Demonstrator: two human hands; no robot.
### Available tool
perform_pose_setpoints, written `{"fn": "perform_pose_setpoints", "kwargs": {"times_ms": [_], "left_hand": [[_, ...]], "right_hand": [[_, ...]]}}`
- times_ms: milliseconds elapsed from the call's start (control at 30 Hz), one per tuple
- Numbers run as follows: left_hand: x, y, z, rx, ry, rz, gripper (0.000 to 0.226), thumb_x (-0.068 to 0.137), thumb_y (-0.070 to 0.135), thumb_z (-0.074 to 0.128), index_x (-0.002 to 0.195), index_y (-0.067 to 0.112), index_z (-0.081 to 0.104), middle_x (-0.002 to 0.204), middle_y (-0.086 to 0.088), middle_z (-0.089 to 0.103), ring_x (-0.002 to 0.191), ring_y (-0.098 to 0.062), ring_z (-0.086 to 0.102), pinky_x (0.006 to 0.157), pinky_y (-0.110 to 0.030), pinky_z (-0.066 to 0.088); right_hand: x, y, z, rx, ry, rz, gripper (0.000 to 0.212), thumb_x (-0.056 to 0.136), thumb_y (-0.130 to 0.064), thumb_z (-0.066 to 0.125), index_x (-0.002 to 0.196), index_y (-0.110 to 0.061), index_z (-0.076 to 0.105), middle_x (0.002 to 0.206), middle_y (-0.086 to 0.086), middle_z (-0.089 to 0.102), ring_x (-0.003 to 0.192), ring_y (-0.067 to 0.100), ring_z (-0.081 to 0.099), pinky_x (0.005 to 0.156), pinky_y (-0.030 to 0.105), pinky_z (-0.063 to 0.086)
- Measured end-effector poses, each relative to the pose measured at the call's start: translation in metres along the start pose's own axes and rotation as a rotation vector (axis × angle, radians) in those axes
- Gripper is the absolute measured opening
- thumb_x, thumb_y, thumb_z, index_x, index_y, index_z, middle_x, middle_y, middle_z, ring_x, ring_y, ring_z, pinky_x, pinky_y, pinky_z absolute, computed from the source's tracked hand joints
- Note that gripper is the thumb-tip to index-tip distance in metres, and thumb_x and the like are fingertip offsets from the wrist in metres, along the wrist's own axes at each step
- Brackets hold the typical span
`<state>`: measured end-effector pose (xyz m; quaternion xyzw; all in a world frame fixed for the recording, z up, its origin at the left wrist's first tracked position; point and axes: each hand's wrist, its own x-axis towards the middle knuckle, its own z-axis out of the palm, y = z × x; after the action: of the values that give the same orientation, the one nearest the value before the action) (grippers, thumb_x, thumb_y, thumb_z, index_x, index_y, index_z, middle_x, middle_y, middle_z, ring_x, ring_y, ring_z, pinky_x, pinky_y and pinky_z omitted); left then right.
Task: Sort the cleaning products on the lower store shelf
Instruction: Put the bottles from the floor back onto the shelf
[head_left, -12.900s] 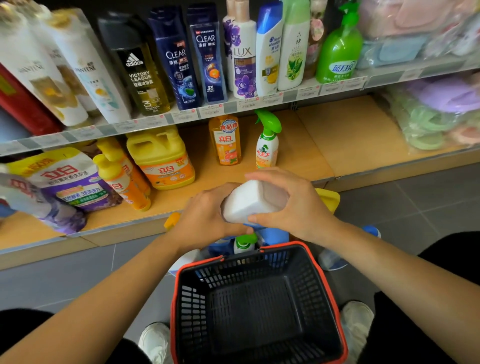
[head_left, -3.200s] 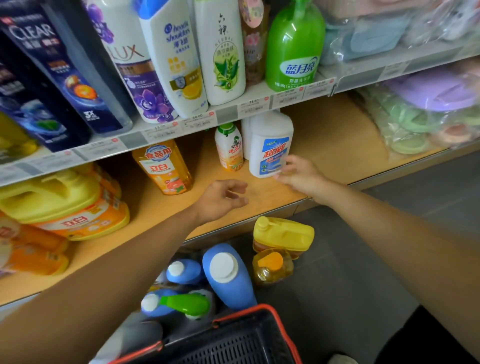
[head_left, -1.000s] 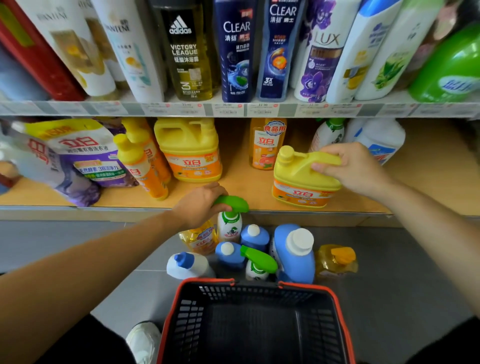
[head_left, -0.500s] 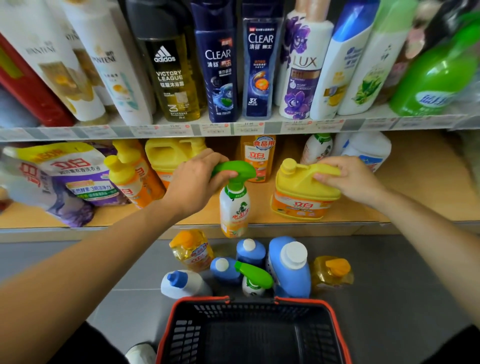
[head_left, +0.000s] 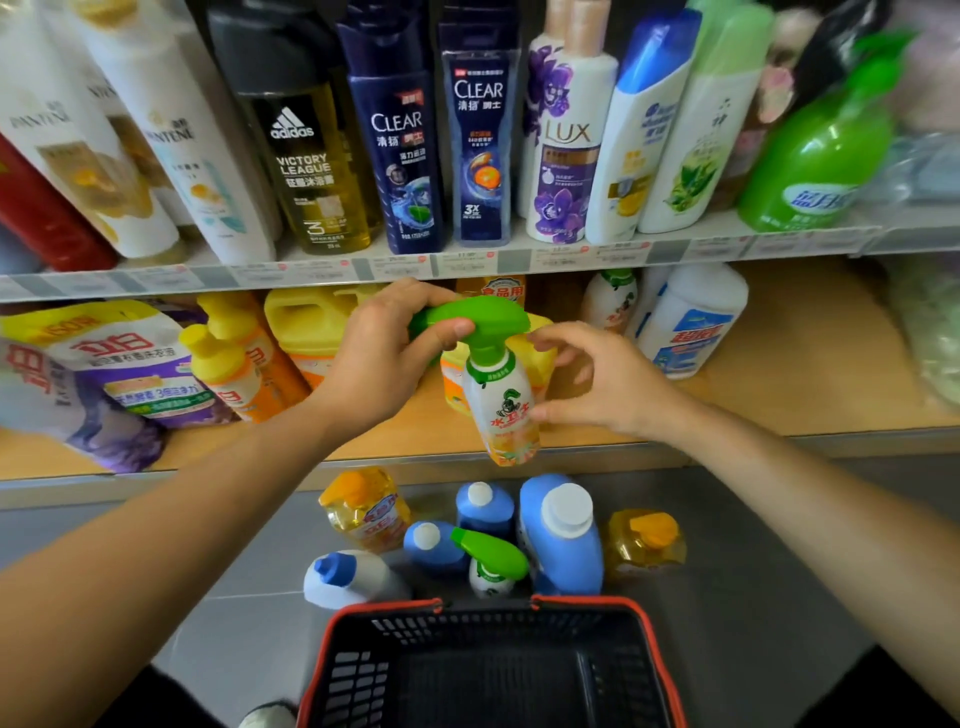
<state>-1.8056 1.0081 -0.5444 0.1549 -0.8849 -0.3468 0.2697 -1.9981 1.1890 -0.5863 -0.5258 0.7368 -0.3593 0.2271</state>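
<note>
1. A spray bottle (head_left: 500, 400) with a green trigger head is held upright in the air in front of the lower shelf (head_left: 779, 384), just above its front edge
2. The trigger head is gripped by the left hand (head_left: 387, 358), fingers wrapped over the top and thumb pressed on the front
3. The right hand (head_left: 602, 384) is spread half open at 3 o'clock of the bottle, fingertips touching the bottle's body
4. Behind the bottle, at 12 o'clock, a yellow jug (head_left: 540, 348) is seen on the shelf, mostly hidden
5. At 2 o'clock a white bottle (head_left: 691, 322) with a blue label stands on the shelf
6. At 6 o'clock, blue, white and orange bottles (head_left: 563, 540) are clustered on the floor, beside a red-rimmed black basket (head_left: 332, 644)
</note>
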Motion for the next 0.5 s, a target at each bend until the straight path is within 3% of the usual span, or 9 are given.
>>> {"fn": "perform_pose_setpoints", "kwargs": {"times_ms": [67,133,200,300,400,500], "left_hand": [[0.002,0.008,0.016,-0.157,0.003,-0.083,0.029,0.093,0.04,0.063,0.11,0.016,0.066,0.098,-0.004,0.069,0.083,-0.006,0.069,0.072,-0.043,0.06],[0.005,0.013,0.034,-0.308,0.015,-0.166,0.016,0.096,0.031,0.066,0.108,0.019,0.066,0.102,-0.011,0.07,0.086,-0.019,0.073,0.073,-0.053,0.061],[0.006,0.017,0.051,-0.384,0.034,-0.207,0.008,0.096,0.027,0.067,0.104,0.027,0.066,0.101,-0.011,0.071,0.086,-0.022,0.074,0.074,-0.057,0.06],[0.006,0.023,0.074,-0.41,0.043,-0.249,0.011,0.096,0.029,0.068,0.106,0.023,0.068,0.095,-0.005,0.072,0.087,-0.023,0.074,0.074,-0.057,0.06],[0.008,0.025,0.09,-0.393,0.016,-0.259,0.021,0.097,0.03,0.067,0.112,0.015,0.068,0.096,-0.004,0.071,0.09,-0.025,0.072,0.077,-0.055,0.06],[0.008,0.021,0.1,-0.26,-0.076,-0.163,0.031,0.098,0.024,0.066,0.128,0.016,0.064,0.109,0.001,0.069,0.103,-0.015,0.066,0.083,-0.035,0.057]], "right_hand": [[-0.008,0.003,0.006,0.075,-0.042,0.063,0.093,0.062,-0.032,0.096,0.142,-0.024,0.05,0.13,-0.008,0.06,0.112,0.005,0.059,0.083,0.02,0.052],[-0.012,0.012,0.006,0.134,0.013,0.07,0.087,0.059,-0.02,0.097,0.134,-0.02,0.053,0.125,-0.009,0.063,0.113,0.0,0.062,0.089,0.021,0.055],[-0.016,0.02,-0.002,0.111,0.072,0.095,0.081,0.058,-0.02,0.098,0.126,-0.027,0.053,0.118,-0.017,0.063,0.107,-0.008,0.062,0.086,0.017,0.054],[-0.022,0.037,-0.014,0.097,0.063,0.144,0.083,0.058,-0.024,0.097,0.13,-0.024,0.056,0.12,-0.011,0.068,0.108,0.001,0.066,0.088,0.023,0.055],[-0.025,0.056,-0.019,0.123,0.066,0.174,0.085,0.057,-0.023,0.097,0.133,-0.022,0.058,0.119,-0.009,0.07,0.108,0.004,0.067,0.088,0.025,0.056],[-0.026,0.081,-0.022,0.175,0.114,0.226,0.083,0.06,-0.016,0.096,0.134,-0.022,0.059,0.114,-0.011,0.071,0.105,0.007,0.069,0.087,0.025,0.057]]}}
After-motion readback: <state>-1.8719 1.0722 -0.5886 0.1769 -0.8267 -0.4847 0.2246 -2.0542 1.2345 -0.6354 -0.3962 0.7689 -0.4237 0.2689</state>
